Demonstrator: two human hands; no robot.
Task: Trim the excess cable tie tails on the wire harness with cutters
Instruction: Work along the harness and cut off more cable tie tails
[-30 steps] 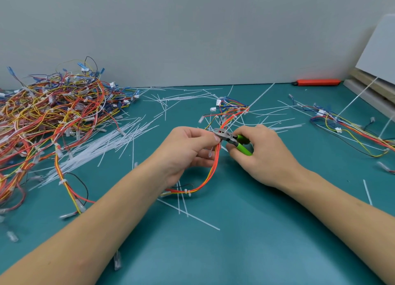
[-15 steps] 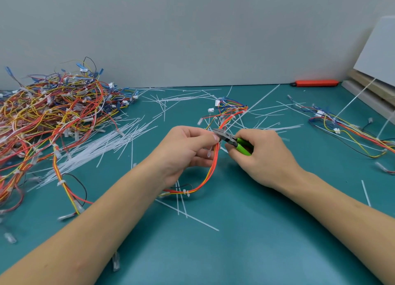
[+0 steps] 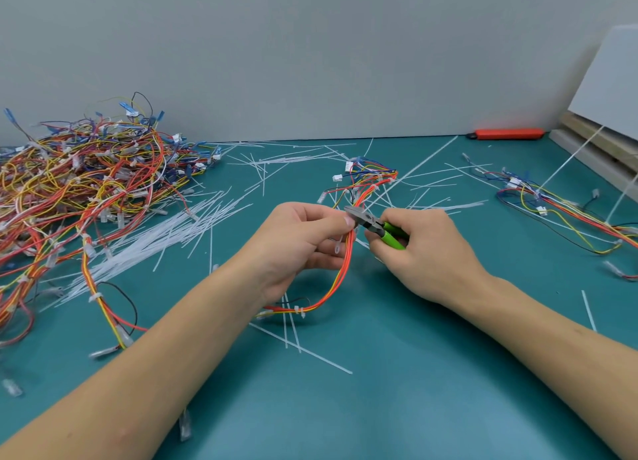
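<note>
At centre frame, a worker's left hand [image 3: 303,238] pinches a wire harness [image 3: 346,266] of red, orange and yellow leads, thumb and fingers [image 3: 348,222] clamped on the bundle just below a cable tie whose looped tail [image 3: 338,247] hangs beside the knuckles, while the right hand [image 3: 424,252] wraps its fingers around the green handles of a pair of cutters [image 3: 374,226], the steel nose touching the bundle right beside the left thumb tip. Whether the blades have already closed on a tail is too small to tell. The harness arcs down from the hands to the teal surface [image 3: 379,408] at lower centre, and its far end with white connectors lies just above the hands. The risks look plain: with the blades so close to the insulated wires, a slight misalignment could nick or sever a lead instead of the plastic tail; with the thumb tip next to the nose, a slip could catch skin; and a cut made too far from the tie head would leave a sharp stub. A severed tail may also spring away to join the many white offcuts [image 3: 165,238] strewn at centre left, near the heap of harnesses [image 3: 86,183] at the left of the frame.
</note>
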